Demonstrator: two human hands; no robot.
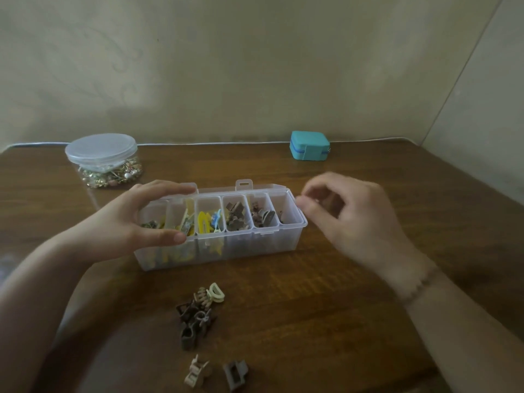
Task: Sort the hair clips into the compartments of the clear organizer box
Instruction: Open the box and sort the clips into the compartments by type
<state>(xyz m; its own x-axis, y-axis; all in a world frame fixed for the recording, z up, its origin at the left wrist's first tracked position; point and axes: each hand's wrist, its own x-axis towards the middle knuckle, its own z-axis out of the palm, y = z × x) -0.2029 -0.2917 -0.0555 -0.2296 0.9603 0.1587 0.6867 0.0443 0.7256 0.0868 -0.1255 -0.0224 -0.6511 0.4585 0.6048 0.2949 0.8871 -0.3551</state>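
A pale wall backs a dark wooden bench (326, 293). At mid-frame lies the clear box (255, 245), lid open behind it, its compartments holding yellow, blue and brown clips. The left hand (136, 219) grips the box's left end, thumb on the front rim and fingers (170, 190) over the back rim. The right hand (351, 214) hovers just right of the box, blurred, fingers curled together; whether they pinch anything I cannot tell. Loose clips (198, 313) lie in a heap at lower centre, with two more (215, 373) below. A lidded jar (103, 160) sits upper left, a teal case (309, 145) upper right.
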